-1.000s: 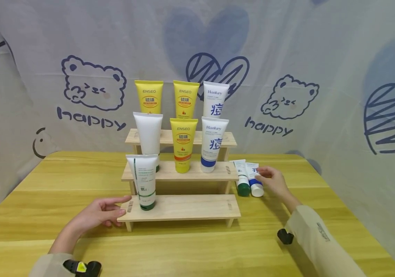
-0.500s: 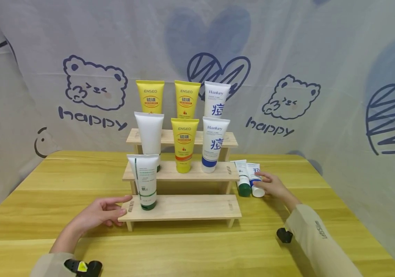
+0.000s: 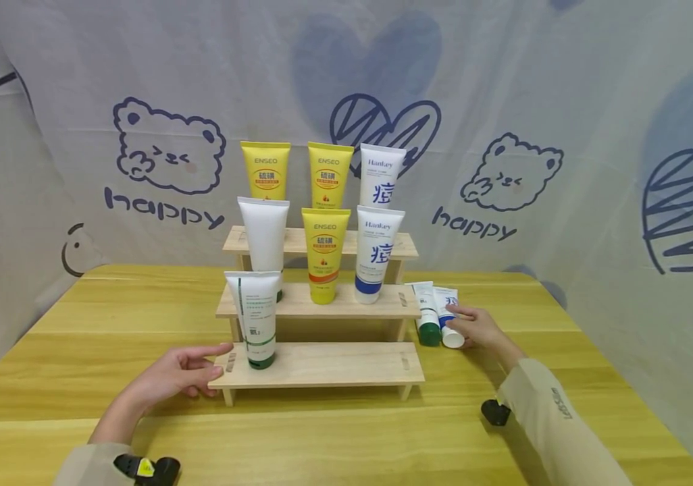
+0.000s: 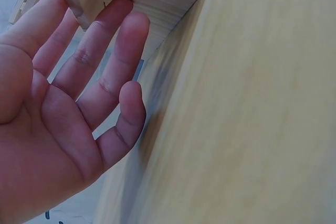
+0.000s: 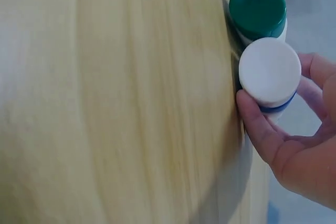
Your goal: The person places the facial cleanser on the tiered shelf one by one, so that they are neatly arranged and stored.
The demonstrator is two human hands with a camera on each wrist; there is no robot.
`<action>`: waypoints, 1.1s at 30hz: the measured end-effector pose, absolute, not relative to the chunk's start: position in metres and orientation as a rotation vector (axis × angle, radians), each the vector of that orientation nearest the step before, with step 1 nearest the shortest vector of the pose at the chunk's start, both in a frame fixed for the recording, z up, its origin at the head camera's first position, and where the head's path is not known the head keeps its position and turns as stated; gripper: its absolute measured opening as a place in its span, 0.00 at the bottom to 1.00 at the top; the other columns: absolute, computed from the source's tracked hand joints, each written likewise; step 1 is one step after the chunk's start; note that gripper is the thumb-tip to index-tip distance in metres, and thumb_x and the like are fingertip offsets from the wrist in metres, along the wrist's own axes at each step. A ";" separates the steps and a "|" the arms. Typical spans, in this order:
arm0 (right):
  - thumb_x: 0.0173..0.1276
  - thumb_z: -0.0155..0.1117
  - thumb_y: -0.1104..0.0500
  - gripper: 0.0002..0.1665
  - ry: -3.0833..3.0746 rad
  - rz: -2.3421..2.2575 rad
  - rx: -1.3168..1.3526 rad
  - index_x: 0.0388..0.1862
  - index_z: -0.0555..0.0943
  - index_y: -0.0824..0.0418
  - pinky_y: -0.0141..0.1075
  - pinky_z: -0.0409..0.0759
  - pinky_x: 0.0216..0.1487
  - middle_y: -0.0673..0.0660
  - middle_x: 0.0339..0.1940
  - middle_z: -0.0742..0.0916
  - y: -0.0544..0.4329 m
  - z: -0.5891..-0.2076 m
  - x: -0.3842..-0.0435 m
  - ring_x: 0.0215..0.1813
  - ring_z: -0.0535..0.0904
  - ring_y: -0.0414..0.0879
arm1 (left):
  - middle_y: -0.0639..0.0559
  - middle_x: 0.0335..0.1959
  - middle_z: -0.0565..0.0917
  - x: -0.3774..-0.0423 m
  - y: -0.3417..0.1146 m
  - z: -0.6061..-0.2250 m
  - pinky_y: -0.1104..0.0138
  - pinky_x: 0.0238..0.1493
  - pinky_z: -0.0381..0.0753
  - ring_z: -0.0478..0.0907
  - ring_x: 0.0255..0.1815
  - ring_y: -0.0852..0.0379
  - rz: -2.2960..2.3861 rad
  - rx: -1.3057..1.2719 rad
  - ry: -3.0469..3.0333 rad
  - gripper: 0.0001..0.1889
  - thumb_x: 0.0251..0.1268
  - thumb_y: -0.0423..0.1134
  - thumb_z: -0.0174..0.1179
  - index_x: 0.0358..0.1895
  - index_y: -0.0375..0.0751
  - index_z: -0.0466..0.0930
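Note:
My right hand (image 3: pixel 483 331) holds a white-and-blue squeeze tube (image 3: pixel 446 302) lying right of the rack. In the right wrist view its white cap (image 5: pixel 270 71) lies between thumb and fingers. Against it lies a white tube with a green cap (image 3: pixel 429 333). My left hand (image 3: pixel 173 374) grips the left end of the wooden three-step display rack (image 3: pixel 340 364) at its lowest step. The left wrist view shows the fingers (image 4: pixel 107 80) bent around that step's end. On the lowest step, close to this hand, a white-and-green tube (image 3: pixel 258 320) stands on its cap.
On the middle step stand a plain white tube (image 3: pixel 265 233), a yellow tube (image 3: pixel 324 260) and a white-and-blue tube (image 3: pixel 375 256). Two yellow tubes (image 3: pixel 266 169) and a white-and-blue one (image 3: pixel 381 172) fill the top step. A printed cloth (image 3: pixel 504 81) hangs behind the wooden table (image 3: pixel 298 445).
My right hand has lowered slightly along the white-and-blue tube, its fingers closing around it near the cap. The left hand keeps its place at the rack.

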State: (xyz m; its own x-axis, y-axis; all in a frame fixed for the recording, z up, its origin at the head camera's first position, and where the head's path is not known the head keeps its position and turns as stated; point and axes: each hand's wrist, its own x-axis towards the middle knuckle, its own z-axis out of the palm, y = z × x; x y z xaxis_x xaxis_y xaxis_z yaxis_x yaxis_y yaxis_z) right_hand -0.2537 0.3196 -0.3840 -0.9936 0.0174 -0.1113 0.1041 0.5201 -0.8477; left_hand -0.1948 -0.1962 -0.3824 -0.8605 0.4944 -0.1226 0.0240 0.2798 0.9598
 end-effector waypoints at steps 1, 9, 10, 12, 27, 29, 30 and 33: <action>0.63 0.56 0.62 0.29 2.668 -1.500 0.117 0.62 0.64 0.71 0.35 0.77 0.25 0.75 0.49 0.75 0.319 -0.383 -0.253 0.22 0.74 0.40 | 0.42 0.41 0.80 -0.195 -0.196 -0.383 0.62 0.30 0.74 0.79 0.32 0.48 1.608 0.470 2.157 0.29 0.64 0.41 0.53 0.64 0.31 0.58; 0.61 0.52 0.69 0.30 2.537 -1.780 0.134 0.62 0.60 0.76 0.41 0.79 0.26 0.68 0.34 0.79 0.319 -0.378 -0.245 0.23 0.76 0.42 | 0.43 0.39 0.81 -0.197 -0.197 -0.385 0.63 0.29 0.74 0.79 0.32 0.48 1.614 0.491 2.148 0.29 0.64 0.40 0.53 0.64 0.31 0.57; 0.62 0.52 0.69 0.30 2.507 -1.823 0.147 0.63 0.59 0.75 0.41 0.79 0.26 0.69 0.36 0.77 0.320 -0.376 -0.243 0.24 0.76 0.42 | 0.43 0.39 0.81 -0.197 -0.197 -0.385 0.63 0.29 0.74 0.79 0.32 0.48 1.614 0.493 2.148 0.29 0.64 0.40 0.53 0.64 0.31 0.57; 0.63 0.50 0.69 0.31 2.444 -1.910 0.178 0.64 0.57 0.74 0.42 0.79 0.28 0.72 0.42 0.74 0.320 -0.373 -0.240 0.25 0.76 0.42 | 0.43 0.39 0.81 -0.197 -0.198 -0.386 0.63 0.29 0.74 0.79 0.32 0.48 1.615 0.496 2.145 0.28 0.64 0.40 0.53 0.64 0.31 0.57; 0.61 0.51 0.72 0.38 2.245 -2.189 0.180 0.69 0.50 0.65 0.46 0.78 0.34 0.74 0.51 0.64 0.320 -0.358 -0.224 0.33 0.76 0.45 | 0.43 0.40 0.80 -0.197 -0.198 -0.385 0.63 0.30 0.74 0.79 0.32 0.49 1.617 0.498 2.143 0.29 0.64 0.40 0.53 0.64 0.30 0.57; 0.60 0.51 0.73 0.40 2.237 -2.207 0.158 0.70 0.49 0.61 0.46 0.78 0.34 0.74 0.54 0.62 0.319 -0.358 -0.223 0.35 0.75 0.46 | 0.43 0.41 0.80 -0.197 -0.198 -0.385 0.63 0.30 0.74 0.79 0.32 0.48 1.616 0.498 2.143 0.29 0.64 0.40 0.53 0.64 0.30 0.57; 0.60 0.51 0.74 0.42 2.239 -2.215 0.150 0.70 0.49 0.59 0.46 0.78 0.34 0.74 0.55 0.61 0.318 -0.358 -0.223 0.37 0.74 0.46 | 0.43 0.41 0.80 -0.197 -0.198 -0.385 0.63 0.30 0.74 0.79 0.32 0.49 1.616 0.497 2.143 0.29 0.64 0.40 0.53 0.64 0.31 0.57; 0.58 0.51 0.76 0.46 2.257 -2.223 0.086 0.71 0.46 0.55 0.46 0.78 0.33 0.73 0.57 0.58 0.316 -0.357 -0.222 0.41 0.72 0.49 | 0.42 0.41 0.80 -0.197 -0.198 -0.385 0.63 0.30 0.74 0.79 0.32 0.49 1.615 0.498 2.143 0.29 0.64 0.40 0.53 0.64 0.30 0.57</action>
State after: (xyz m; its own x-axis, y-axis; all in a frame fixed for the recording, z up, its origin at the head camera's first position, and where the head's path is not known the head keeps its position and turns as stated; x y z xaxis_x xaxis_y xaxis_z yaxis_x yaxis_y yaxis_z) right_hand -0.2216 0.3162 -0.3568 -0.9981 0.0580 -0.0187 0.0195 0.0144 -0.9997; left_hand -0.1973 -0.1979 -0.3852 -0.8522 0.5119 -0.1081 0.0371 0.2653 0.9635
